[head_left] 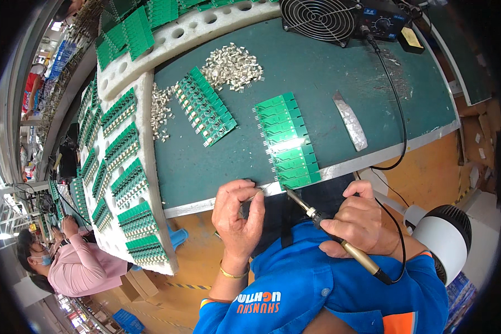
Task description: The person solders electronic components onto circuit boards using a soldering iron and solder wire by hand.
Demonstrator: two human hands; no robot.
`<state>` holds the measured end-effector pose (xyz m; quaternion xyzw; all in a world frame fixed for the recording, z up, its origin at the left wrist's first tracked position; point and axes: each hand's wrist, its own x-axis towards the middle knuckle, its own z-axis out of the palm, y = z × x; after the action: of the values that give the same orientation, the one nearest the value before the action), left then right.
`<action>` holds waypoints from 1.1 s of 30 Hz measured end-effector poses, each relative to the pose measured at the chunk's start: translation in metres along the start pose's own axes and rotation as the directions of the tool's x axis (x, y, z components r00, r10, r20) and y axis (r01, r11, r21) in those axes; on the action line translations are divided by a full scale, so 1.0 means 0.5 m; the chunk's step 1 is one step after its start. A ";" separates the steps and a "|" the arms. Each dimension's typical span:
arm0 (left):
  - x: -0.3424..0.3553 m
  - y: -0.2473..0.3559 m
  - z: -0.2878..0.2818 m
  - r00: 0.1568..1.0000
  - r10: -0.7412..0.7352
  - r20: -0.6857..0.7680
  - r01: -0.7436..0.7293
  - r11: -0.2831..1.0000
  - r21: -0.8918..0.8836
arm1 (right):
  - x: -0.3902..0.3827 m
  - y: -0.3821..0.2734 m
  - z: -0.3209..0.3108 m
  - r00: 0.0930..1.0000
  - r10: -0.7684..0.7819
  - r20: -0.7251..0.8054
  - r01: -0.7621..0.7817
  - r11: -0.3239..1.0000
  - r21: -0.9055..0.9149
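Circuit panel (284, 125), glossy, green, notch-edged

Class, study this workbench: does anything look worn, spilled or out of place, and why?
The green work surface has a pale, scuffed patch near the soldering station, unlike its smoother areas. Small loose components lie strewn beside the white foam, apart from the main heap; that could be deliberate.

Right fingers (335, 228) grip an iron (357, 255), its tip ahead-left of them at a board's (285, 131) edge; beyond the half-curled left fingers (236, 196) lies a parts pile (232, 68).
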<state>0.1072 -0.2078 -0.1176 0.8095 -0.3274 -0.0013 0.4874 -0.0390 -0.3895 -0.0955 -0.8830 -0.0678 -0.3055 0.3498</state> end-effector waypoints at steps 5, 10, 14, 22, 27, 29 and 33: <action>0.003 0.001 0.003 1.000 0.031 -0.007 -0.031 0.999 0.010 | -0.002 -0.002 -0.001 1.000 -0.013 -0.013 0.013 1.000 -0.027; -0.003 -0.003 0.002 0.999 -0.002 -0.032 0.002 1.000 -0.020 | -0.008 0.001 -0.040 1.000 -0.001 -0.011 0.001 1.000 -0.030; -0.003 -0.003 0.002 0.999 -0.005 -0.032 0.005 1.000 -0.021 | -0.012 0.004 -0.044 1.000 0.018 -0.022 -0.018 1.000 -0.023; -0.011 0.000 0.004 0.990 -0.127 -0.061 0.112 0.971 -0.209 | -0.007 0.013 -0.025 0.999 0.005 -0.047 -0.003 0.998 0.060; -0.002 0.004 -0.001 0.999 -0.038 -0.005 0.037 0.991 -0.129 | -0.004 0.011 -0.020 0.999 0.022 -0.037 -0.019 0.995 0.098; 0.000 0.004 -0.002 1.000 0.006 0.014 -0.005 0.996 -0.085 | -0.006 0.012 -0.012 0.999 0.017 -0.039 -0.013 0.996 0.092; -0.001 0.005 0.001 1.000 -0.004 0.001 0.004 0.997 -0.075 | -0.005 0.011 -0.004 0.999 -0.001 -0.044 0.004 0.998 0.060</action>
<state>0.1053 -0.2087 -0.1163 0.7914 -0.3257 -0.0147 0.5171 -0.0398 -0.3948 -0.0991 -0.8651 -0.0701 -0.3232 0.3772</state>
